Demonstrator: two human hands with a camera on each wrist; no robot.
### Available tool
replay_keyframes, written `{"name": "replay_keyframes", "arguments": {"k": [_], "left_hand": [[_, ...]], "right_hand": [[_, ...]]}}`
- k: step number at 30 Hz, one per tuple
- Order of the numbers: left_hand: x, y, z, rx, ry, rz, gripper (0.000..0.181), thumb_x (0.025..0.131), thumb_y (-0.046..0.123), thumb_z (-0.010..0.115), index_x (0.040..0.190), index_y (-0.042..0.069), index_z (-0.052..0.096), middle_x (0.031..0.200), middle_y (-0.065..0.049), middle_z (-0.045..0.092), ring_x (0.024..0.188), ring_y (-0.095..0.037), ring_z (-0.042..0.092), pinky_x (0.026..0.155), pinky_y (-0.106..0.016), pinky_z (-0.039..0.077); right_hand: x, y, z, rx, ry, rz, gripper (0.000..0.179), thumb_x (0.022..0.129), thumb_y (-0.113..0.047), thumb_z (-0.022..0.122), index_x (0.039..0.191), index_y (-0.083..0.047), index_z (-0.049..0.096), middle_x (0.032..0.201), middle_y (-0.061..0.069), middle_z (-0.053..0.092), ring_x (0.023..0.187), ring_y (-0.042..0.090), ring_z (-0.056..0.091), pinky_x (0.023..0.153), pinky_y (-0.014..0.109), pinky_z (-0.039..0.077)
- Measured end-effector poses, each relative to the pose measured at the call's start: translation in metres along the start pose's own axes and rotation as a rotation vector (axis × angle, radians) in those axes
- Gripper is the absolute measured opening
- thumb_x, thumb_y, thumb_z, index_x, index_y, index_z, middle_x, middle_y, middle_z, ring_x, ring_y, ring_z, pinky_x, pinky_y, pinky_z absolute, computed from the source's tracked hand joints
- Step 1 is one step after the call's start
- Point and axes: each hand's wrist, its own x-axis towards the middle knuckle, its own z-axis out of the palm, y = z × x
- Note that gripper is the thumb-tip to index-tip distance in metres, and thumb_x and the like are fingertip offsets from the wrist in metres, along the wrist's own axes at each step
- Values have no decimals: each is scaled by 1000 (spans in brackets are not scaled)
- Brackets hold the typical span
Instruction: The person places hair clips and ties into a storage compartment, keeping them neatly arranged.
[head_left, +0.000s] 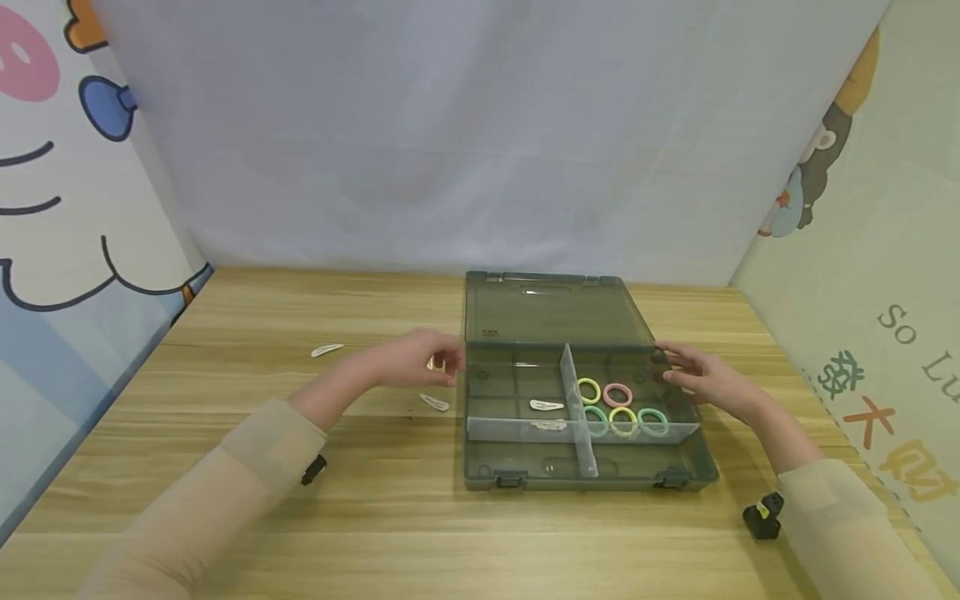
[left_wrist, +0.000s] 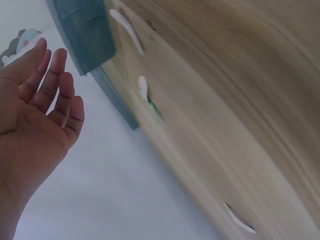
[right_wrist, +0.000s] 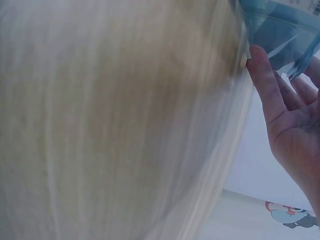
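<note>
Left hand (head_left: 420, 358) just left of box (head_left: 592, 482), above table (head_left: 375, 533); fingers loosely bent, slightly apart, palm bare. Right hand (head_left: 705, 379) at box's right side near lid hinge; fingers spread, gently bent, around corner, firm contact cannot be told. Box open, lid (head_left: 555, 310) laid back toward curtain (head_left: 480, 142). Back-left compartment: white clip (head_left: 546, 406); pale shape at crosswise divider (head_left: 510, 430) unclear. Back-right compartment: five rings, two yellow, two green, one pink ring (head_left: 618, 405). Three clips on table left of box, one partly behind left hand.
</note>
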Motion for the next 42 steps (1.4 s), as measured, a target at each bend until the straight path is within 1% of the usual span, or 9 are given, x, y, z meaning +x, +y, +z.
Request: {"name": "replay_keyframes", "arguments": {"k": [6, 8, 16, 20, 25, 27, 31, 37, 42], "left_hand": [[-9, -15, 7, -31, -27, -92, 8, 88, 6, 63, 96, 5, 63, 84, 4, 60, 80, -11, 53, 72, -27, 45], [-11, -21, 10, -45, -29, -104, 9, 87, 5, 64, 96, 6, 63, 85, 4, 61, 81, -10, 53, 72, -26, 46], [-17, -36, 21, -41, -35, -51, 10, 84, 10, 70, 93, 9, 64, 87, 3, 63, 81, -8, 56, 75, -24, 49], [-17, -40, 25, -43, -33, -48, 11, 85, 13, 71, 93, 11, 65, 88, 5, 63, 82, -6, 57, 76, -23, 49], [-17, -38, 27, -29, -33, -47, 9, 84, 15, 71, 91, 12, 66, 87, 6, 62, 79, -6, 56, 74, -23, 49], [-16, -38, 28, -17, -32, -33, 7, 84, 14, 71, 89, 12, 66, 86, 6, 62, 77, -5, 55, 72, -23, 48], [-15, -40, 31, -13, -38, -34, 5, 85, 14, 70, 86, 14, 65, 81, 8, 60, 72, -4, 51, 67, -22, 46], [-13, -43, 33, -20, -53, -45, 8, 87, 16, 68, 83, 15, 61, 75, 8, 55, 65, -6, 45, 61, -21, 41], [-13, -44, 34, -25, -53, -41, 10, 88, 14, 67, 81, 16, 60, 73, 8, 53, 65, -6, 44, 60, -21, 40]], "right_hand": [[0, 1, 0, -10, 6, -3, 62, 100, -24, 48, 151, -7, 17, 147, 35, 19, 130, 54, 27, 85, 60, 46], [0, 1, 0, -9, 9, -2, 62, 100, -24, 48, 151, -7, 17, 147, 35, 19, 130, 54, 28, 86, 60, 46], [0, 1, 0, -10, 13, -3, 61, 100, -23, 48, 151, -7, 18, 147, 35, 20, 130, 54, 28, 86, 59, 46], [1, 1, 0, -10, 12, -9, 61, 100, -24, 48, 150, -7, 18, 147, 35, 20, 130, 54, 27, 85, 59, 47], [1, 4, -1, -3, 7, -18, 61, 100, -25, 48, 150, -7, 18, 148, 34, 19, 132, 54, 24, 84, 60, 47], [1, 4, -1, -2, 7, -19, 61, 100, -25, 48, 150, -7, 19, 148, 34, 19, 132, 54, 24, 84, 60, 47], [1, 5, -1, -3, 10, -22, 61, 100, -25, 49, 150, -7, 19, 148, 34, 19, 132, 54, 24, 84, 60, 47], [1, 6, 0, 4, 13, -18, 60, 100, -23, 48, 150, -8, 19, 148, 34, 20, 131, 54, 25, 84, 60, 46], [1, 6, 0, -2, 15, -25, 61, 100, -24, 48, 150, -8, 19, 149, 33, 19, 131, 54, 26, 85, 61, 46]]}}
